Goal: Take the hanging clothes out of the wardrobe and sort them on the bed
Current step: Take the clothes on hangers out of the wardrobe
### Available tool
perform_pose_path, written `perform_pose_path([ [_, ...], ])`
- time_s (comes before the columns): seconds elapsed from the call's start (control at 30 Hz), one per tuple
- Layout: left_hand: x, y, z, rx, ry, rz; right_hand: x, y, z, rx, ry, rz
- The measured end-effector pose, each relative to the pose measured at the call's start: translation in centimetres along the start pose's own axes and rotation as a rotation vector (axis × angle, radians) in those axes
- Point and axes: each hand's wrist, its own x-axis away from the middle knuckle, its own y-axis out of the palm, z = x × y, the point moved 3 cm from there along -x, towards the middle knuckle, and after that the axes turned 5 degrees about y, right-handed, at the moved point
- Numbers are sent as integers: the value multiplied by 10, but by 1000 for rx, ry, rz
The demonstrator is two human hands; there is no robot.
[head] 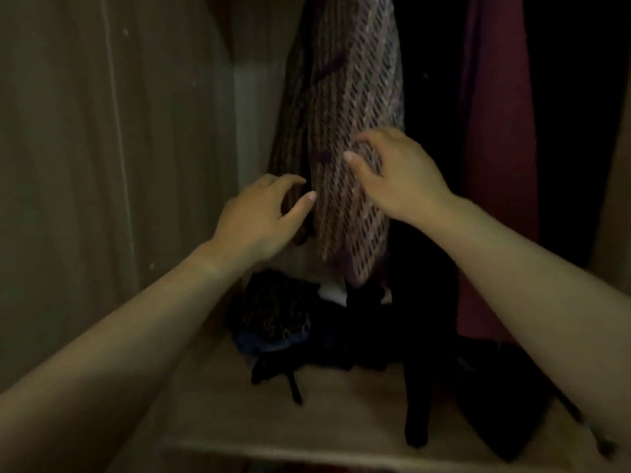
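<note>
Hanging at twelve o'clock, a mauve open-knit garment (345, 131) is seen. Left grip (259, 216) at nine and right grip (399, 175) at two are held spread.

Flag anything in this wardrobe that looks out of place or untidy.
A crumpled heap of dark clothes lies on the wardrobe floor below the hanging knit garment, instead of hanging like the rest. The knit garment and the dark red garment to its right hang normally.
</note>
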Motion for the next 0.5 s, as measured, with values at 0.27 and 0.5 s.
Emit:
perform_pose_path([
  [0.27,-183,11,-67,-59,75,197,-202,18,37,213,-244,204],
  [0.5,-290,29,-116,-10,131,291,-300,21,82,489,-204,432],
])
